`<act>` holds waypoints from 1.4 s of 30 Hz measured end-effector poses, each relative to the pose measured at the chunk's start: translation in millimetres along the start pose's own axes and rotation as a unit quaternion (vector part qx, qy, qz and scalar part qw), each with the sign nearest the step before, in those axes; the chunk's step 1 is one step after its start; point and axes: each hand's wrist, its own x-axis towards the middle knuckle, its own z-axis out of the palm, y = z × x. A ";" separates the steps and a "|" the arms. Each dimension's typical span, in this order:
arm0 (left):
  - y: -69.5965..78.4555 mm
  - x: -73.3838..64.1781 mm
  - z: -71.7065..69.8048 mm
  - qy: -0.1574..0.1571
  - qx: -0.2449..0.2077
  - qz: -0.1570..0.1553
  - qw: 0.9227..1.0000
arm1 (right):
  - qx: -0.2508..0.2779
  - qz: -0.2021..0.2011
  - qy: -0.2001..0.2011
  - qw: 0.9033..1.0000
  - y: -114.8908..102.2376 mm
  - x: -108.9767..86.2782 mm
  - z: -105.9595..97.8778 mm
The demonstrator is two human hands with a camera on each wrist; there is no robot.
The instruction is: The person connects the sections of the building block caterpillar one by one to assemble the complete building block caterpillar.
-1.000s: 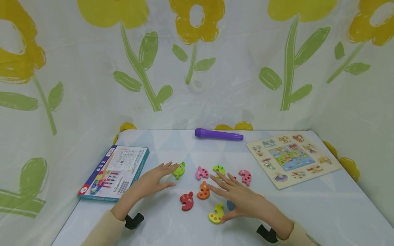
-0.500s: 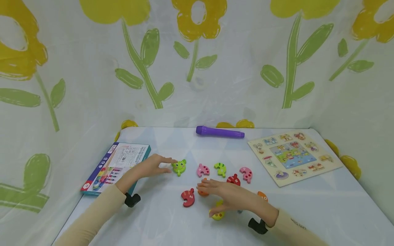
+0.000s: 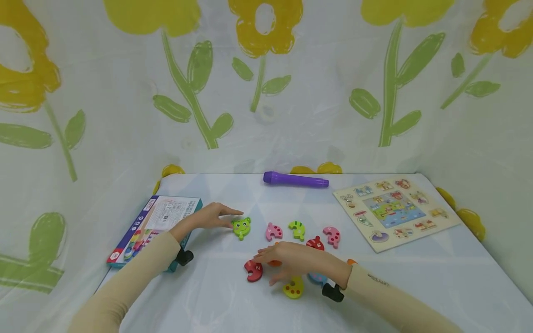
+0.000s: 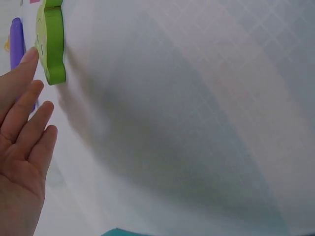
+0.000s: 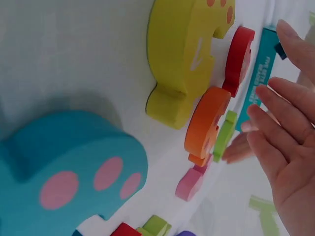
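My left hand, fingers extended, is beside a green smiling animal-head puzzle piece. In the left wrist view a fingertip overlaps the edge of that green piece; whether it touches is unclear. My right hand hovers with relaxed fingers above curved wooden pieces. Its fingers lie near a red piece marked 2 and partly cover an orange piece. A yellow spotted piece sits just under that hand, and a blue piece with pink spots is below the wrist. Neither hand grips anything.
Farther back lie a pink piece, a green striped piece, a red piece and another pink piece. A flat box is at left, a purple tube at the back, a picture board at right.
My right hand has moved left over the pieces toward the red 2. The left hand has shifted slightly back around the green head piece, which has turned more upright.
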 end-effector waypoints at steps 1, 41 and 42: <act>-0.9 1.5 0.8 0.000 -0.005 0.001 1.000 | 0.002 -0.005 -0.001 1.000 0.9 2.4 -0.1; 4.7 -6.2 17.6 0.018 -0.053 -0.008 0.998 | 0.007 -0.011 -0.003 1.000 5.1 35.8 8.4; 4.7 -6.7 18.1 0.018 -0.053 -0.012 0.998 | 0.009 -0.009 -0.002 1.000 5.7 35.2 8.3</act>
